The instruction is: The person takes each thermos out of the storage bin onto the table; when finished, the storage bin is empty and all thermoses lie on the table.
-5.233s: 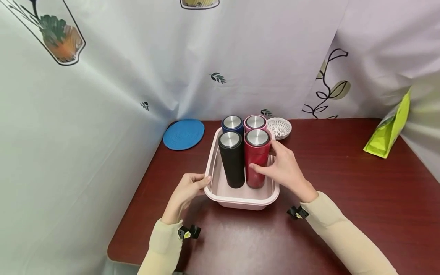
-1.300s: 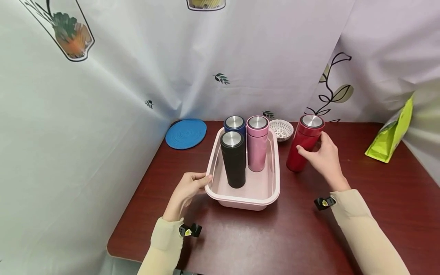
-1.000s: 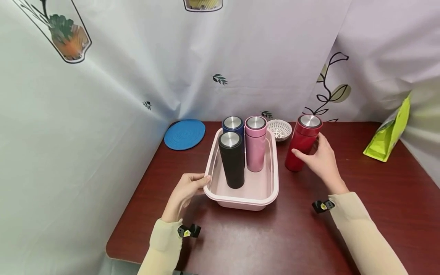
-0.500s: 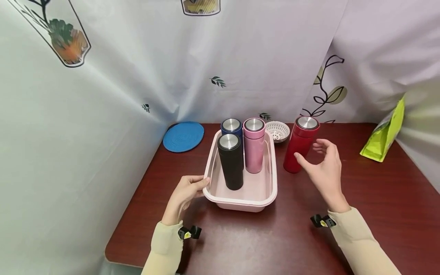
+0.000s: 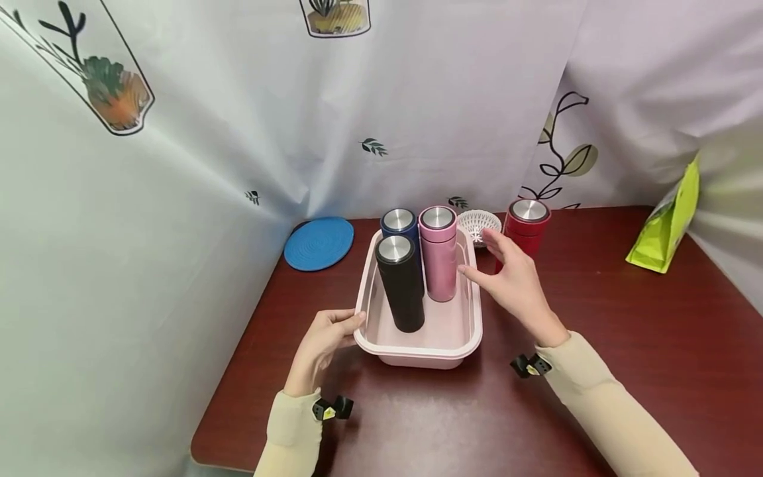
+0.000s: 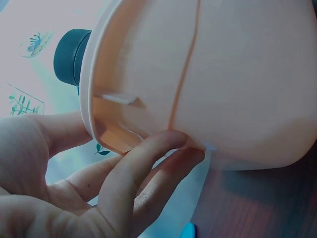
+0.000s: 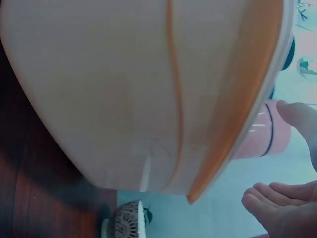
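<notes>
My left hand [image 5: 322,344] grips the left rim of a pale pink plastic tub [image 5: 420,362], thumb over the edge. In the left wrist view its fingers [image 6: 173,171] curl against the tub's outer wall. A black thermos [image 5: 402,291], a blue thermos [image 5: 398,220] and a pink thermos [image 5: 440,265] stand upright in the tub. My right hand [image 5: 518,285], thumb and fingers spread, hovers over the tub's right side near the pink thermos, seemingly just apart from it. Behind that hand stands a red thermos [image 5: 526,228] on the table, its lower part hidden.
A white woven basket [image 5: 477,222] sits behind the tub's right corner. A blue round mat [image 5: 318,244] lies at the back left of the dark red table [image 5: 614,298]. At the far right a lime green bag [image 5: 664,228] leans by the curtain.
My right hand lifted the red thermos out of the tub, set it on the table to the right, let go and moved back left towards the pink thermos. The left hand kept its grip.
</notes>
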A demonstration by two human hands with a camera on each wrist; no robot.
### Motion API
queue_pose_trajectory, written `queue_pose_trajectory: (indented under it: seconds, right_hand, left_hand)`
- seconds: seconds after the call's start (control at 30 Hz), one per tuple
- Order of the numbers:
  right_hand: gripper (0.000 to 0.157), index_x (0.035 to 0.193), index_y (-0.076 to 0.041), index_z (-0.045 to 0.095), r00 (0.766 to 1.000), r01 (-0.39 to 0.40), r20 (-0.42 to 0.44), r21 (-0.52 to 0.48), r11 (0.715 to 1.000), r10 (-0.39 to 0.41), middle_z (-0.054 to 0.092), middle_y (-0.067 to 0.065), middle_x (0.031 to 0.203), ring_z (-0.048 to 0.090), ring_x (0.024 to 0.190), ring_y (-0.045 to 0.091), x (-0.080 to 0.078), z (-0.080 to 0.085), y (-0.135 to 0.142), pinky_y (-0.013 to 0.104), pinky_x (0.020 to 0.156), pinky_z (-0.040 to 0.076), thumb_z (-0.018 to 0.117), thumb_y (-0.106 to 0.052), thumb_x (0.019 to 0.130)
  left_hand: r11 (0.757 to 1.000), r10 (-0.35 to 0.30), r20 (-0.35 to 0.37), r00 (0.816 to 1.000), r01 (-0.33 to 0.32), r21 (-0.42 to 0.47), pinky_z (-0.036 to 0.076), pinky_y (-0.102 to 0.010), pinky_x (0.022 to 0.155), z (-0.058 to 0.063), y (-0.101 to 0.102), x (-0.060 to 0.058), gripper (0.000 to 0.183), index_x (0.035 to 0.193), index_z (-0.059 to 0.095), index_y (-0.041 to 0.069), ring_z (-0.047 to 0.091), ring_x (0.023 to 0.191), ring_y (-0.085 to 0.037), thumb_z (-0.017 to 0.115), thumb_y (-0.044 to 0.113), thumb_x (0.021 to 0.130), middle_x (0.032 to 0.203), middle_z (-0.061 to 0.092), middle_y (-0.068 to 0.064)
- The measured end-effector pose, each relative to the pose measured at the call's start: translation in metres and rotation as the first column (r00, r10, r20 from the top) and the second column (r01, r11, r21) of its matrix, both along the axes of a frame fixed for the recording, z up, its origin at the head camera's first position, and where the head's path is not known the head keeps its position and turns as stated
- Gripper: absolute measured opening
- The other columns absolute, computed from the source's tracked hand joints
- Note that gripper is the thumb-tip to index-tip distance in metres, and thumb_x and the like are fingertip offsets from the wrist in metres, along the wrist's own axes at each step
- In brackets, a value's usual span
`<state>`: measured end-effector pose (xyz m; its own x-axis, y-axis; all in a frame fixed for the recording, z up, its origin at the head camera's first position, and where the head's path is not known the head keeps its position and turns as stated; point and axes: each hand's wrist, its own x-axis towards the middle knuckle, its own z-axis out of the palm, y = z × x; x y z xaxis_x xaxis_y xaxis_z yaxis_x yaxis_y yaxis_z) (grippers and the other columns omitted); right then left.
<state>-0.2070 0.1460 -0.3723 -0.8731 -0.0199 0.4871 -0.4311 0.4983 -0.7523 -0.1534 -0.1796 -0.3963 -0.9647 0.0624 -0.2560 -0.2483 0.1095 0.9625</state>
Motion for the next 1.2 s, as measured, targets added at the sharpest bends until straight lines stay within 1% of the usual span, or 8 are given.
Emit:
queue_pose_trajectory:
  seconds: [0.13, 0.27, 0.4, 0.53, 0.67, 0.9, 1.03, 1.2]
  right_hand:
    - [0.08, 0.14, 0.001, 0.047, 0.998, -0.037, 0.059, 0.018, 0.999, 0.036, 0.054, 0.021, 0.139, 0.055, 0.125, 0.036, -0.011, -0.005, -0.008, 0.046, 0.104, 0.045, 0.087, -0.021, 0.074]
    - [0.083, 0.142, 0.001, 0.045, 0.993, -0.071, 0.101, 0.047, 0.996, 0.066, 0.052, 0.022, 0.14, 0.054, 0.127, 0.036, -0.023, -0.011, -0.015, 0.046, 0.103, 0.046, 0.087, -0.023, 0.075]
    - [0.085, 0.143, 0.002, 0.044, 0.985, -0.101, 0.145, 0.051, 0.994, 0.092, 0.051, 0.022, 0.142, 0.052, 0.128, 0.036, -0.03, -0.014, -0.021, 0.045, 0.104, 0.046, 0.087, -0.023, 0.075]
    - [0.087, 0.145, -0.001, 0.044, 0.984, -0.095, 0.162, 0.091, 0.991, 0.08, 0.053, 0.02, 0.141, 0.054, 0.127, 0.035, -0.037, -0.012, -0.024, 0.046, 0.104, 0.046, 0.087, -0.028, 0.074]
    - [0.084, 0.143, -0.005, 0.047, 0.983, -0.111, 0.161, 0.12, 0.986, 0.091, 0.057, 0.017, 0.138, 0.057, 0.124, 0.032, -0.043, -0.01, -0.026, 0.046, 0.104, 0.046, 0.087, -0.032, 0.074]
    - [0.073, 0.137, -0.006, 0.053, 0.977, -0.157, 0.161, 0.077, 0.985, 0.143, 0.062, 0.015, 0.13, 0.061, 0.12, 0.028, -0.046, -0.009, -0.031, 0.042, 0.1, 0.05, 0.087, -0.025, 0.075]
    - [0.066, 0.131, -0.006, 0.057, 0.981, -0.147, 0.14, 0.06, 0.987, 0.137, 0.066, 0.016, 0.124, 0.065, 0.112, 0.028, -0.046, -0.008, -0.033, 0.041, 0.095, 0.053, 0.087, -0.022, 0.074]
    - [0.065, 0.131, -0.006, 0.058, 0.979, -0.145, 0.149, 0.028, 0.989, 0.14, 0.066, 0.016, 0.124, 0.065, 0.112, 0.028, -0.042, -0.009, -0.033, 0.04, 0.094, 0.053, 0.087, -0.021, 0.075]
  left_hand:
    - [1.0, 0.007, -0.004, 1.0, -0.007, -0.004, 0.059, -0.03, 0.075, -0.002, 0.0, 0.0, 0.036, 0.124, 0.061, -0.012, 0.069, 0.093, -0.024, 0.064, 0.008, 0.093, 0.118, 0.063, -0.031]
    - [1.0, 0.009, -0.003, 1.0, -0.009, -0.005, 0.059, -0.028, 0.074, -0.003, 0.0, -0.001, 0.038, 0.124, 0.06, -0.013, 0.068, 0.09, -0.02, 0.064, 0.008, 0.093, 0.116, 0.065, -0.028]
    - [1.0, 0.006, 0.004, 1.0, -0.006, -0.003, 0.058, -0.027, 0.073, -0.002, -0.001, -0.001, 0.039, 0.125, 0.058, -0.015, 0.068, 0.086, -0.016, 0.063, 0.007, 0.093, 0.112, 0.067, -0.025]
    - [1.0, 0.006, 0.006, 1.0, -0.006, 0.003, 0.058, -0.027, 0.072, -0.002, -0.001, -0.002, 0.039, 0.125, 0.058, -0.016, 0.068, 0.084, -0.015, 0.063, 0.006, 0.093, 0.108, 0.068, -0.023]
    - [1.0, 0.01, 0.008, 1.0, -0.01, 0.005, 0.058, -0.027, 0.071, -0.003, 0.0, -0.002, 0.039, 0.125, 0.058, -0.015, 0.068, 0.083, -0.015, 0.064, 0.006, 0.093, 0.108, 0.068, -0.024]
    - [1.0, 0.01, 0.016, 1.0, -0.01, -0.001, 0.059, -0.028, 0.073, -0.002, -0.001, 0.001, 0.039, 0.125, 0.058, -0.014, 0.068, 0.086, -0.016, 0.064, 0.007, 0.093, 0.112, 0.067, -0.026]
    - [1.0, 0.02, 0.009, 1.0, -0.02, 0.001, 0.059, -0.028, 0.073, -0.001, -0.001, 0.001, 0.039, 0.125, 0.058, -0.014, 0.068, 0.087, -0.017, 0.064, 0.008, 0.093, 0.112, 0.067, -0.025]
    - [0.999, 0.024, 0.011, 1.0, -0.024, 0.023, 0.059, -0.029, 0.073, -0.002, 0.001, 0.001, 0.039, 0.124, 0.058, -0.015, 0.069, 0.086, -0.019, 0.064, 0.007, 0.093, 0.109, 0.068, -0.025]
